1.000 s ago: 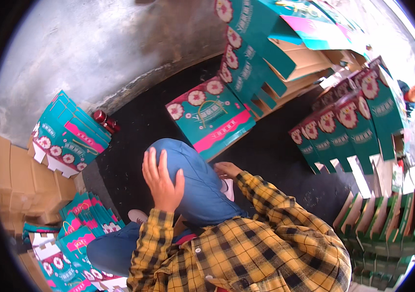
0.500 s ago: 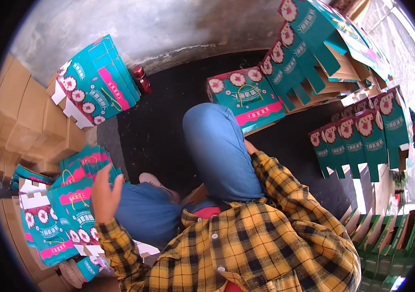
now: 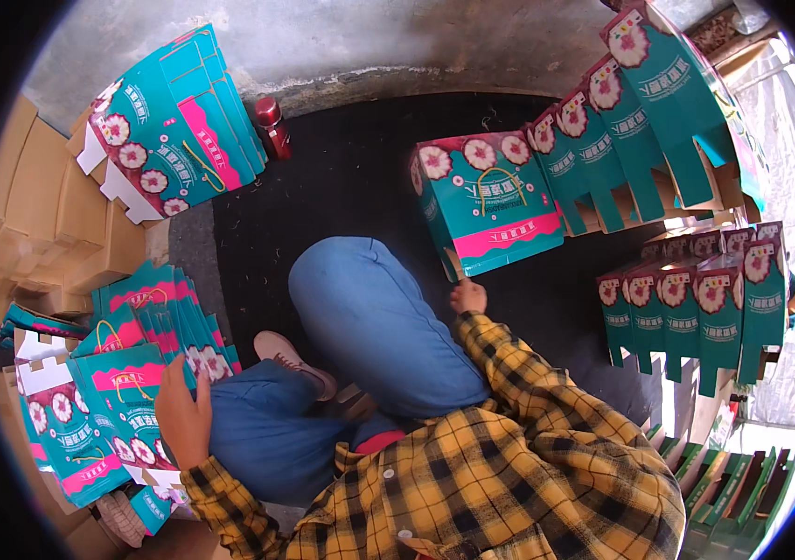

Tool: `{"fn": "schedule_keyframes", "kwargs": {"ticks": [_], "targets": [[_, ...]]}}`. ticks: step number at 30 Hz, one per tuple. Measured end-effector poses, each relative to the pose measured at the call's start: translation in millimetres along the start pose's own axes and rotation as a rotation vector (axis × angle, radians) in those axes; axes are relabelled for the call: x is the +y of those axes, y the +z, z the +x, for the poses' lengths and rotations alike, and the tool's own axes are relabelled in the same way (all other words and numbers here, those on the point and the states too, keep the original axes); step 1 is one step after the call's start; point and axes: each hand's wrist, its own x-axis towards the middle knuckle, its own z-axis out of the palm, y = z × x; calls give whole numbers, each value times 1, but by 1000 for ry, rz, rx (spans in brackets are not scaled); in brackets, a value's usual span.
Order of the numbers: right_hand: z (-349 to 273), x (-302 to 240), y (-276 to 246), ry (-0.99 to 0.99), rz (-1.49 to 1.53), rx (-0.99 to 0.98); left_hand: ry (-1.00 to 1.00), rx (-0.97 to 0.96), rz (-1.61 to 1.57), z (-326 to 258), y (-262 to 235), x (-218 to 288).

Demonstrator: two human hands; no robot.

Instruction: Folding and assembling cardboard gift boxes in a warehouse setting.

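Your right hand [image 3: 468, 297] is at the bottom corner of the standing teal box [image 3: 444, 210], to the right of your raised denim knee [image 3: 351, 275]. Fingers look curled; cannot tell if they are clamped on the card.

Box: stiff printed board, square-edged. Maroon top band, round pale motifs with reddish centres, white lettering, wavy pink strip with more print.

Your left hand [image 3: 185, 415] is by the flat teal cartons [image 3: 90, 369], fingers and thumb apart; contact unclear. These cartons: thin, overlapping layers, same printing, white notched flaps.

Around you: black floor mat [image 3: 341, 177], matte, flecked; smooth plain brown cartons [image 3: 80, 210], left; glossy red flask [image 3: 273, 128], cylindrical, near the rough grey wall [image 3: 351, 47].
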Motion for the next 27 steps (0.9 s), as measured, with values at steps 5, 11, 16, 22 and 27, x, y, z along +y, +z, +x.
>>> {"fn": "schedule_keyframes", "kwargs": {"ticks": [5,11,16,22,27], "targets": [[78,-16,-37,326,33,104,-23,-62,37,7,4,2],[123,-57,-21,392,390,-60,59,-74,-67,37,13,35],[121,-64,2,456,491,-37,65,-98,-39,39,15,35],[132,-66,9,380,477,-18,74,-139,-32,46,23,45],[135,-56,3,338,440,16,47,-188,-46,56,18,57]]}}
